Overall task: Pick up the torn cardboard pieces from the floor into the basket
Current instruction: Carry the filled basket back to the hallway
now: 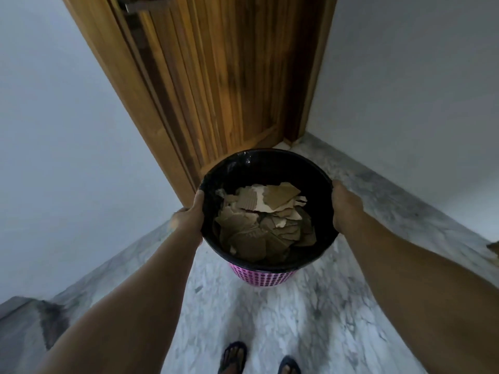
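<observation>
One basket, two hands, a heap of torn scraps.

I see my left hand (189, 217) and right hand (344, 205) each grasping the rim of the pink basket (260, 276), held above the marble floor (310, 319); torn cardboard pieces (264, 222), too many to count, lie inside its black liner (270, 168). One more scrap (493, 248) lies at the right edge.

You hold the basket (267, 163) between your hands: left hand (189, 220) on its left rim, right hand (344, 206) on its right. The torn cardboard pieces (266, 222) lie inside it. The door (216, 76) stands behind it, your feet (233, 357) below on the floor (270, 314).
</observation>
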Demonstrator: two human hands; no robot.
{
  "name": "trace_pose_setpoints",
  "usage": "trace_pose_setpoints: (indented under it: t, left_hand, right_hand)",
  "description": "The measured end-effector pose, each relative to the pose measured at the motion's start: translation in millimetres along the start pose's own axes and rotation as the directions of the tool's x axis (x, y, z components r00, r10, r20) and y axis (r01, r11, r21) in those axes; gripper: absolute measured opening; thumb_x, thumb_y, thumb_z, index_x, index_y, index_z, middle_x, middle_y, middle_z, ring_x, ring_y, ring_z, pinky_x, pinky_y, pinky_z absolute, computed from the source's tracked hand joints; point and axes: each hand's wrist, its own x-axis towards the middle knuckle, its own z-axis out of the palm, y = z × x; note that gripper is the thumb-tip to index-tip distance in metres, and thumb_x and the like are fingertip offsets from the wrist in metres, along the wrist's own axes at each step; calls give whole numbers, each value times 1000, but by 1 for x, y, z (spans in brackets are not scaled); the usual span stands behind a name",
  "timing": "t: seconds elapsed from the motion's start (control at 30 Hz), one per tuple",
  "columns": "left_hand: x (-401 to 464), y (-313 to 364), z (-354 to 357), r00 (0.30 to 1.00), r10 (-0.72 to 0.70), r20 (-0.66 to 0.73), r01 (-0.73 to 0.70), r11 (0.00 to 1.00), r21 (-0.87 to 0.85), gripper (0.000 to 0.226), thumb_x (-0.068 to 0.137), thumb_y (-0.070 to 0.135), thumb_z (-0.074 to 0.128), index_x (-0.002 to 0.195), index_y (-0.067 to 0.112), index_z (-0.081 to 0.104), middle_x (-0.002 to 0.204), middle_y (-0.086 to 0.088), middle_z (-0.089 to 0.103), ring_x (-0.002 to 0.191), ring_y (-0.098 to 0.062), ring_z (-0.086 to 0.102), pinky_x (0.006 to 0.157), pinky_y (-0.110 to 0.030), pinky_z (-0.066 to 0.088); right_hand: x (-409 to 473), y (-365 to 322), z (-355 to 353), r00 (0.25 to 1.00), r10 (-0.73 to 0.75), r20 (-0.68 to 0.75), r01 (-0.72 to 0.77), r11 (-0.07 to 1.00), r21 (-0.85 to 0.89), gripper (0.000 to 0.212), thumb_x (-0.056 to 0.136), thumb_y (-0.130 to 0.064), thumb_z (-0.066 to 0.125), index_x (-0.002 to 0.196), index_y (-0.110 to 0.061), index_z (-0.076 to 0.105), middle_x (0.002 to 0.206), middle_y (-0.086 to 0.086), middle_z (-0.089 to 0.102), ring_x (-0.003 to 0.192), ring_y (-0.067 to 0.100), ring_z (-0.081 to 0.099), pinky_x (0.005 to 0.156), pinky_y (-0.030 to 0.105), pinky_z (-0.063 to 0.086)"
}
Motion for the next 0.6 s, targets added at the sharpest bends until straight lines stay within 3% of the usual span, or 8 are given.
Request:
trace_pose_setpoints:
  t: [0.23, 0.3, 0.4, 0.5, 0.6]
  left_hand:
    - [-11, 7, 34, 994, 0, 108, 4, 999, -34, 61, 77, 68, 59, 81, 8, 55, 79, -7, 58, 70, -26, 60, 58, -30, 50]
    - [-16, 5, 48, 992, -24, 125, 26, 1000, -14, 71, 79, 71, 51, 104, 5, 61, 102, -13, 64, 92, -34, 64, 77, -38, 55]
    - [-33, 5, 65, 981, 37, 193, -46, 998, 44, 74, 89, 65, 39, 131, 5, 53, 133, -17, 55, 120, -37, 54, 100, -43, 47]
    - [-43, -2, 87, 939, 97, 331, -162, 971, 175, 84, 85, 73, 26, 130, 7, 53, 136, -16, 53, 125, -35, 51, 103, -43, 43]
    - [-58, 1, 99, 910, 155, 385, -266, 930, 255, 79, 92, 67, 29, 128, 1, 54, 133, -21, 54, 123, -38, 51, 101, -43, 42]
  right_hand:
    - [-6, 6, -45, 990, 3, -143, 2, 999, 36, 83, 68, -67, 54, 128, -9, 59, 113, 9, 63, 95, 28, 62, 90, 39, 54]
    - [-14, 9, -60, 973, -53, -225, 49, 999, -21, 89, 70, -74, 49, 131, -9, 57, 117, 10, 63, 98, 27, 61, 91, 40, 53]
    - [-25, 14, -81, 929, -179, -325, 121, 974, -190, 91, 82, -77, 41, 130, -2, 57, 122, 13, 62, 102, 29, 61, 93, 36, 50]
    - [-37, 19, -108, 887, -191, -421, 58, 950, -307, 81, 90, -73, 31, 106, 0, 61, 111, 21, 63, 89, 31, 59, 81, 36, 49]
    - [-47, 29, -134, 848, -163, -504, -8, 948, -319, 79, 90, -73, 28, 92, 0, 59, 104, 22, 65, 84, 32, 58, 79, 38, 49]
